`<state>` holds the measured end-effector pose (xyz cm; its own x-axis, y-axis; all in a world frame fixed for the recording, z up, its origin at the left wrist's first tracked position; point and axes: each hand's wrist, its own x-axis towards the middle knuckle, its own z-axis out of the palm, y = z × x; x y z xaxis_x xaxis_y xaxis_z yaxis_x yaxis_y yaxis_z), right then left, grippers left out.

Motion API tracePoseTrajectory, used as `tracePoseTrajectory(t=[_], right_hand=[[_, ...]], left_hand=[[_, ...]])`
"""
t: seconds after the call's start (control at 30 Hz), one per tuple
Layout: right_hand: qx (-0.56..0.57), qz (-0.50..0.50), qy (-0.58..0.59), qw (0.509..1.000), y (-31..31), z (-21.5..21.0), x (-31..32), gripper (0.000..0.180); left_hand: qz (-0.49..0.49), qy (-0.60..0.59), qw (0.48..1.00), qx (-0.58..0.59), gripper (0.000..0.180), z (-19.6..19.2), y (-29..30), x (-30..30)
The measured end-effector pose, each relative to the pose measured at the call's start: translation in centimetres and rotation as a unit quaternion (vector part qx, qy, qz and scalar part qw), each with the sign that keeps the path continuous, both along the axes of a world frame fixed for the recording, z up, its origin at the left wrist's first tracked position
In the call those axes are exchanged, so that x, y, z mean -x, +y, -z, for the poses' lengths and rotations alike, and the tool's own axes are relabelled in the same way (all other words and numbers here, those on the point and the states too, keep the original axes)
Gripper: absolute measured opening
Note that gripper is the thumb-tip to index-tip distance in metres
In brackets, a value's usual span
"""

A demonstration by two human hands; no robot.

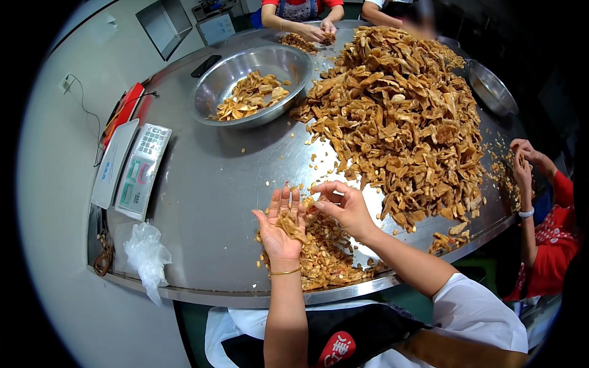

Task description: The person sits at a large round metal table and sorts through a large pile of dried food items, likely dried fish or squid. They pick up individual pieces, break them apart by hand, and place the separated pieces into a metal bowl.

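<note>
Brown dried slice: cradling it on the open left hand above loose bits, with the right hand curled nearby, its hold unclear.

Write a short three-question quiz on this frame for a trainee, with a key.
1. Which of the wearer's palms has a brown piece lying on it?
2. True or false: the large metal bowl left of the big pile is empty.
3. Fill in: a crumpled ____ lies at the table edge, near the scale.

Key:
1. The left hand's.
2. False; it holds brown pieces.
3. Plastic bag.
</note>
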<state>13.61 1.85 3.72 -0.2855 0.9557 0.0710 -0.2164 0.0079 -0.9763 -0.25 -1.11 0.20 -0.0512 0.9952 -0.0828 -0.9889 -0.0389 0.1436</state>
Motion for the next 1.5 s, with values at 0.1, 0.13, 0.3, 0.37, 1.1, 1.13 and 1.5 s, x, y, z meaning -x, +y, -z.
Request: tracePoseTrajectory(t=[0.1,0.13,0.3,0.37,1.1,1.13,1.5], right_hand=[[-0.075,0.032,-0.072,0.994,-0.4,1.7,1.4,0.016],[0.005,0.01,-0.012,1.0,-1.0,1.4,2.4,0.021],[0.122,0.035,0.123,0.984,-3.2,1.0,5.8,0.049],[0.132,0.05,0.124,0.982,-3.1,0.9,5.9,0.052],[-0.022,-0.134,-0.173,0.976,0.1,-2.8,0.8,0.065],[-0.007,-0.149,-0.16,0.976,0.1,-2.8,0.7,0.066],[0.363,-0.13,-0.026,0.922,6.0,-0.5,-1.9,0.038]], left_hand=[[-0.035,0.046,0.998,-0.011,0.059,-0.9,0.2,-0.8],[-0.068,0.082,0.994,-0.004,0.06,-0.9,0.2,-0.8],[-0.165,0.298,0.94,-0.017,0.065,-2.9,-0.2,-1.8],[-0.168,0.318,0.933,-0.02,0.066,-2.9,-0.5,-1.7],[-0.16,0.401,0.89,0.147,0.037,-1.4,-0.5,-0.9],[-0.151,0.399,0.891,0.154,0.035,-1.5,-0.6,-0.8],[-0.305,0.715,0.611,0.148,0.017,-1.1,-0.6,-1.0]])
